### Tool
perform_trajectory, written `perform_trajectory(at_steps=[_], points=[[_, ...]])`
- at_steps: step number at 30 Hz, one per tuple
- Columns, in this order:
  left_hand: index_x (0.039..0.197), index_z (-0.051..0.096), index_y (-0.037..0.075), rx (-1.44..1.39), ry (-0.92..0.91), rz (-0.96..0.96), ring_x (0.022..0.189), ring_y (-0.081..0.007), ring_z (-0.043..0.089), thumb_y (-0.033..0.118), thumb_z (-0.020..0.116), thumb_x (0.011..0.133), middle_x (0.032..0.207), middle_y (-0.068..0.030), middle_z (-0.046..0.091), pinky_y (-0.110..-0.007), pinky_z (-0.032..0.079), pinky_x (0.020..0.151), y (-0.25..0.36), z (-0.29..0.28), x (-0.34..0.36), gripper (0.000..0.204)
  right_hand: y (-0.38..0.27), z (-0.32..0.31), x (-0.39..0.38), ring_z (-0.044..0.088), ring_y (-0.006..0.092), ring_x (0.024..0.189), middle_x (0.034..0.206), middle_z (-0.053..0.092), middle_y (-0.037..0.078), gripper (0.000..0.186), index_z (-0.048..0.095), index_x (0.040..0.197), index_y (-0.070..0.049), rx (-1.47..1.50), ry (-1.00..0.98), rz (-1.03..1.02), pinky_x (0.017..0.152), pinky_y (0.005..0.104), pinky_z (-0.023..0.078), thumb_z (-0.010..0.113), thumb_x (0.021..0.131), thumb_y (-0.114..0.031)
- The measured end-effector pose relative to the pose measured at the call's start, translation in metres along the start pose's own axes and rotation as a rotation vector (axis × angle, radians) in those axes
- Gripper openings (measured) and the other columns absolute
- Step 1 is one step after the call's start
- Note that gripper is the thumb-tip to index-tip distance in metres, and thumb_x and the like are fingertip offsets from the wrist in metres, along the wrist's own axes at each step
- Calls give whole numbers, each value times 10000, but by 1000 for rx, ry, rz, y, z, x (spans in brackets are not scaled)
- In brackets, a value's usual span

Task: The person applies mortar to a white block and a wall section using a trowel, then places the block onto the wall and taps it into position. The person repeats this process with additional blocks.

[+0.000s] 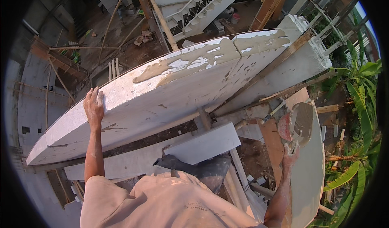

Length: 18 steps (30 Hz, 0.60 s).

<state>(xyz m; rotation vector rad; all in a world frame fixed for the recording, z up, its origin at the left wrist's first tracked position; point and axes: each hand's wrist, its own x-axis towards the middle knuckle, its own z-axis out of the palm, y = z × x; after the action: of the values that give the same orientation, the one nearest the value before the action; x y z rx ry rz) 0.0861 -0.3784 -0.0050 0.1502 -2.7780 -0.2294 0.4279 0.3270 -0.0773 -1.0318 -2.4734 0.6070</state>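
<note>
My left hand lies on the top edge of a long white block wall, fingers over the rim and holding nothing. Wet grey mortar is smeared unevenly along the wall's top, to the right of that hand and farther off. At the right, my whitened right hand is closed round the near end of a mortar-caked scoop with a reddish side; its full shape is partly hidden. Right beside the scoop is a rounded patch of grey mortar, over a pale board.
A loose white block and dark cloth lie close before my body. A wooden beam runs along the wall's right end. Beyond the wall, the ground drops to a lower floor with poles and a white staircase. Banana leaves stand right.
</note>
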Motion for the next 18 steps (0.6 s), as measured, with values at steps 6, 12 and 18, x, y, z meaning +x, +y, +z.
perform_trajectory(at_steps=[6,12,18], points=[[1277,636,62,255,86,-124,1268,-360,523,395,512,989,1351,-178,587,-459,385,1064,3,7,-6,457,124,-24,133,646,382,1085,1149,676,210,440,626,1218,-22,-644,-151,317,920,466,512,688,828,-215],[1309,618,101,262,148,-233,1332,-336,469,452,473,992,1399,-165,551,-454,342,1110,-12,13,-13,495,178,15,174,667,411,991,1028,693,226,338,655,1039,10,-736,-136,209,829,497,541,675,794,-222],[1315,613,108,253,126,-268,1325,-319,476,451,477,992,1396,-141,556,-452,344,1107,-22,18,-7,490,229,24,179,708,340,793,899,715,189,227,682,902,2,-691,-161,264,705,458,557,654,778,-186]])
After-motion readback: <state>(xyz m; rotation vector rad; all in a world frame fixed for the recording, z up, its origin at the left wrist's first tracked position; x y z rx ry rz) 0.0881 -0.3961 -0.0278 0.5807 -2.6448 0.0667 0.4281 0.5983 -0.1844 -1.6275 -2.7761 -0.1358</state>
